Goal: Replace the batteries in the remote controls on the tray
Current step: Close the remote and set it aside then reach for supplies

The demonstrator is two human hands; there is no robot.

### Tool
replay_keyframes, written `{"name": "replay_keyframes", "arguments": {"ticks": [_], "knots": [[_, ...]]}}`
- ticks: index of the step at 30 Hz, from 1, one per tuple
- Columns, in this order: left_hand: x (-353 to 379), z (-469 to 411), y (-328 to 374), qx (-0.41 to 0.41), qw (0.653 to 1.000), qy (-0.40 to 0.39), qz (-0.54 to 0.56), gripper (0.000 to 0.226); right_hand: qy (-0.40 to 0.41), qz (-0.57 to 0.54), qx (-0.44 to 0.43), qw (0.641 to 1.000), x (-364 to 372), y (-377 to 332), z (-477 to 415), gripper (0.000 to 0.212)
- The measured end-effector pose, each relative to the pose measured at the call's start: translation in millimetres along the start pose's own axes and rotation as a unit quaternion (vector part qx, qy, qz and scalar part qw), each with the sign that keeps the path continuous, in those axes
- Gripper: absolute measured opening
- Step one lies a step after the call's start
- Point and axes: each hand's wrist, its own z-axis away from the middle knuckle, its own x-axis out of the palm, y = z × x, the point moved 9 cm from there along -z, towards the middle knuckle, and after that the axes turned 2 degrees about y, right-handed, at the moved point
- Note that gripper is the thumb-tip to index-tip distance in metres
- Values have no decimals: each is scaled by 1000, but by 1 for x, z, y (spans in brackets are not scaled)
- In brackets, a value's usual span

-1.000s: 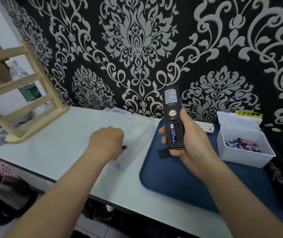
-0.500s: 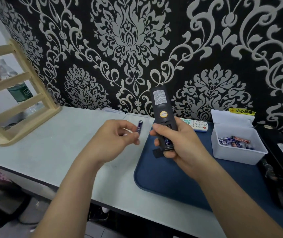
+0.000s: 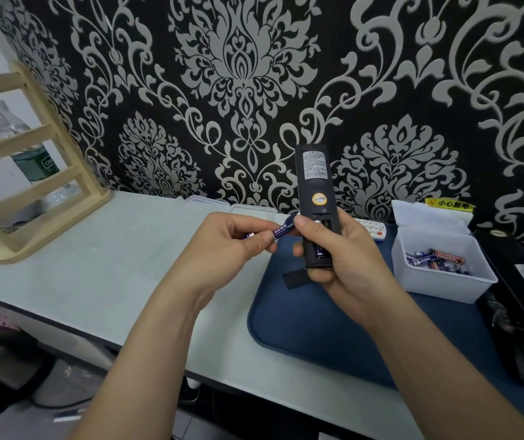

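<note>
1. The black remote (image 3: 314, 185) is held upright above the blue tray (image 3: 317, 331), back side toward the camera. The right hand (image 3: 349, 265) is curled round its lower end.
2. The battery compartment is uncovered, and a seated battery (image 3: 321, 251) is visible inside.
3. A loose battery (image 3: 281, 231) is pinched between the thumb and fingertips of the left hand (image 3: 232, 246), with its far end just beside the right thumb.
4. A white remote (image 3: 374, 230) is laid on the tray behind the hands.
5. A white box (image 3: 444, 289) containing batteries is placed on the tray's right part.
</note>
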Motion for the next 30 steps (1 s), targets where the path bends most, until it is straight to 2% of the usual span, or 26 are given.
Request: {"name": "replay_keyframes", "arguments": {"ticks": [3,8,13,14,16,18,19,21,23,24,27,30], "knots": [[-6,0,2,12,1000,20,7,17,0,1,6,1000,-1,1,0,20],[-15,1,6,21,994,68,84,13,-7,7,7,1000,-1,0,0,23],[-19,6,16,44,992,79,83,15,-12,10,11,1000,3,2,1,23],[-28,6,20,65,989,107,77,16,-10,5,11,1000,2,1,1,23],[-63,7,24,99,970,217,45,18,-5,0,10,1000,1,1,0,23],[-99,7,11,74,946,314,-16,26,-2,-2,9,1000,0,1,0,23],[-109,4,-2,34,946,317,-62,29,-1,-4,10,1000,0,2,0,23],[-101,-9,-34,-64,962,202,-173,28,0,-6,15,1000,-1,3,0,23],[-81,-19,-61,-120,946,69,-294,14,-1,-5,18,1000,-1,5,1,22],[-77,-22,-66,-136,923,39,-357,8,-4,-3,20,1000,0,5,2,22],[-69,-30,-63,-142,832,16,-537,24,-4,-1,22,1000,3,5,2,24],[-46,-25,-62,-151,787,-30,-597,10,-6,9,28,1000,3,6,4,22]]}}
